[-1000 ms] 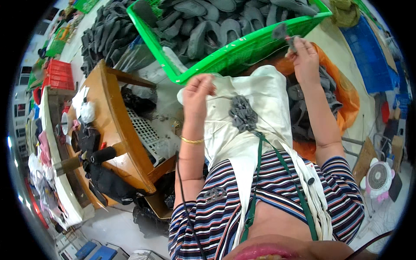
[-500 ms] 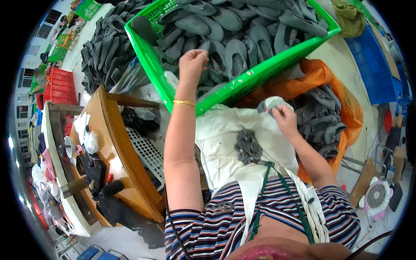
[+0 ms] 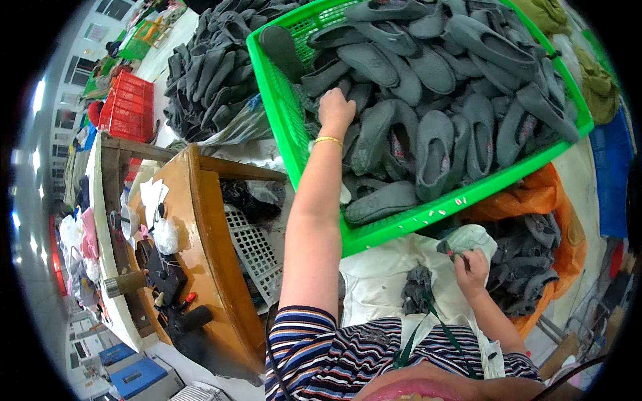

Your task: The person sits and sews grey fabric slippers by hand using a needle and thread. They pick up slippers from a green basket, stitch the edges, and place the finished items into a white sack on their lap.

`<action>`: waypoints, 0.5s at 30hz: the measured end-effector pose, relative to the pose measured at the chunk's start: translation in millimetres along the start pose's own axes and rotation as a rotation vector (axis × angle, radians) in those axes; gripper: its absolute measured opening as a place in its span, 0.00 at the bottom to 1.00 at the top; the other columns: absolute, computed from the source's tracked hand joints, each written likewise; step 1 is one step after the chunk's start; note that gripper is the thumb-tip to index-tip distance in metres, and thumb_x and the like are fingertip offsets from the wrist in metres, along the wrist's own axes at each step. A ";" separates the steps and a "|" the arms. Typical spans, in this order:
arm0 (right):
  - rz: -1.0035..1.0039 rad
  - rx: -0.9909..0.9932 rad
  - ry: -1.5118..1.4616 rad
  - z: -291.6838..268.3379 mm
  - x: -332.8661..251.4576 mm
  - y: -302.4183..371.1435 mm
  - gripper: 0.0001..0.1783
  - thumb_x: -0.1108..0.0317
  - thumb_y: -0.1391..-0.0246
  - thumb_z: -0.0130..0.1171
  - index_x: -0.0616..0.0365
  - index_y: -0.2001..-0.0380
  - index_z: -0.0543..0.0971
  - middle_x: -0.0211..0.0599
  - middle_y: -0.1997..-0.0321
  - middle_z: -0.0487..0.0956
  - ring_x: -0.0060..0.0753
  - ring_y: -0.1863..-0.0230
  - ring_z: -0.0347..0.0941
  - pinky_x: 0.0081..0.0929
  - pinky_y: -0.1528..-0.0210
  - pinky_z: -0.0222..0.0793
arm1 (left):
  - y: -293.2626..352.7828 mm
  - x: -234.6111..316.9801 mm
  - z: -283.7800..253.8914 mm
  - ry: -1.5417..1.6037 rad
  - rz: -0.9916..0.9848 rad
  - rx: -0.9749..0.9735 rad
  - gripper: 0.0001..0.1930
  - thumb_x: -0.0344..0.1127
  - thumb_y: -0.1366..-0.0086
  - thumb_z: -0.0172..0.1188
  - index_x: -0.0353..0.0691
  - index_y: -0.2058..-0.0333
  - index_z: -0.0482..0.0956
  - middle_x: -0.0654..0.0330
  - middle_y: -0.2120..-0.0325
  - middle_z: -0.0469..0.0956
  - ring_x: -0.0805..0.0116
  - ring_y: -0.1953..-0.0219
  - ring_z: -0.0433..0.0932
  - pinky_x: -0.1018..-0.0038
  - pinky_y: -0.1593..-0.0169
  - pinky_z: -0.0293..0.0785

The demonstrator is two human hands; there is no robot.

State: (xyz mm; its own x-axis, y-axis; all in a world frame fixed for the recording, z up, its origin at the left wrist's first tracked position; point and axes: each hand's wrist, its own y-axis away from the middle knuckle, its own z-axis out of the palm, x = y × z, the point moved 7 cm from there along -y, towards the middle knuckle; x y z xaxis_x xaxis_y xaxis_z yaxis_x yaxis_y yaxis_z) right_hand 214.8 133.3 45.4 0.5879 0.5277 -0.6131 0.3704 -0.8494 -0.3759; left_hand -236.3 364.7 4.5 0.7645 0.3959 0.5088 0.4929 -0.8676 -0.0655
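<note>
My left hand [image 3: 336,110] is over the left part of a green plastic crate [image 3: 414,224], fingers curled among the grey shoes [image 3: 438,147] piled in it. Whatever those fingers may grip is hidden. Close to my lap, my right hand [image 3: 472,271] is closed on a pale, rounded piece with a grey edge [image 3: 471,239]; a small red spot shows by the fingers. A cream apron [image 3: 371,281] covers my lap, and a dark grey ruffled bunch [image 3: 416,286] lies on it.
An orange sack [image 3: 565,214] of more grey shoes stands beyond my right hand. Another grey pile [image 3: 214,73] lies left of the crate. A wooden table [image 3: 221,267] with tools stands at my left, a white perforated basket [image 3: 251,247] beside it. Red crates [image 3: 127,107] stand farther off.
My left hand has reached farther into the crate, down among the shoes. My right hand still holds the pale piece near my lap. The view has shifted, bringing the crate lower and rightward.
</note>
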 end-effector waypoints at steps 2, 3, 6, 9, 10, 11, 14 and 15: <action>-0.003 -0.033 0.006 3.3 -3.1 -5.0 0.10 0.78 0.57 0.65 0.57 0.71 0.74 0.38 0.80 0.68 0.42 0.79 0.65 0.37 0.77 0.57 | -17.6 -12.4 2.6 -0.046 0.035 0.031 0.23 0.42 0.46 0.65 0.33 0.56 0.75 0.44 0.53 0.76 0.45 0.49 0.75 0.56 0.46 0.72; -0.002 -0.059 0.002 6.6 -4.4 -6.2 0.10 0.78 0.57 0.65 0.57 0.71 0.74 0.38 0.80 0.68 0.43 0.78 0.65 0.37 0.77 0.57 | -21.9 -23.1 6.5 -0.050 0.003 0.015 0.23 0.42 0.46 0.65 0.33 0.55 0.74 0.43 0.52 0.76 0.45 0.48 0.75 0.55 0.45 0.72; -0.009 -0.076 0.014 11.5 -4.8 -9.5 0.10 0.77 0.56 0.65 0.57 0.71 0.74 0.38 0.79 0.68 0.43 0.78 0.64 0.38 0.77 0.57 | -26.3 -37.6 20.7 -0.016 -0.111 -0.085 0.27 0.44 0.45 0.67 0.34 0.52 0.72 0.42 0.49 0.75 0.44 0.46 0.74 0.55 0.45 0.72; -0.014 -0.096 0.021 12.9 -4.9 -7.3 0.10 0.76 0.56 0.65 0.58 0.70 0.74 0.39 0.78 0.68 0.43 0.77 0.64 0.38 0.76 0.57 | -19.3 -43.4 31.3 -0.072 -0.207 -0.157 0.28 0.45 0.45 0.69 0.35 0.51 0.73 0.44 0.48 0.75 0.46 0.45 0.74 0.56 0.43 0.72; -0.015 -0.098 0.025 14.2 -4.0 -6.0 0.10 0.76 0.56 0.65 0.58 0.70 0.74 0.39 0.78 0.68 0.43 0.77 0.64 0.38 0.76 0.57 | -19.6 -45.8 31.0 -0.055 -0.223 -0.133 0.28 0.46 0.45 0.70 0.34 0.52 0.73 0.44 0.49 0.75 0.46 0.45 0.74 0.56 0.43 0.72; -0.016 -0.101 0.029 15.0 -3.1 -5.1 0.10 0.76 0.56 0.65 0.58 0.70 0.74 0.39 0.78 0.68 0.43 0.77 0.64 0.38 0.76 0.57 | -19.7 -54.5 34.6 -0.048 -0.244 -0.116 0.29 0.45 0.46 0.70 0.34 0.51 0.73 0.45 0.49 0.75 0.46 0.45 0.74 0.57 0.44 0.73; -0.010 -0.123 0.047 13.7 -1.9 -0.9 0.10 0.76 0.56 0.65 0.58 0.69 0.75 0.40 0.77 0.68 0.44 0.77 0.64 0.38 0.76 0.57 | -15.1 -53.4 38.4 -0.136 -0.269 -0.181 0.29 0.48 0.46 0.71 0.35 0.51 0.76 0.47 0.49 0.77 0.48 0.47 0.76 0.59 0.45 0.74; -0.008 -0.108 0.036 13.9 -2.4 0.2 0.10 0.76 0.56 0.65 0.58 0.70 0.75 0.40 0.77 0.68 0.44 0.77 0.64 0.38 0.76 0.57 | -13.7 -46.3 40.2 -0.184 -0.268 -0.224 0.29 0.49 0.47 0.71 0.35 0.52 0.77 0.48 0.50 0.77 0.49 0.47 0.77 0.60 0.46 0.74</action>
State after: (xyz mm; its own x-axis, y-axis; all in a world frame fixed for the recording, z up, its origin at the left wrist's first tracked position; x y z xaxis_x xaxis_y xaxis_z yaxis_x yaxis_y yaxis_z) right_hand 203.4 131.8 37.1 0.6097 0.5360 -0.5839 0.4495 -0.8406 -0.3023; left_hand -261.7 370.3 -52.7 0.6930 0.6467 0.3187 0.5977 -0.7625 0.2475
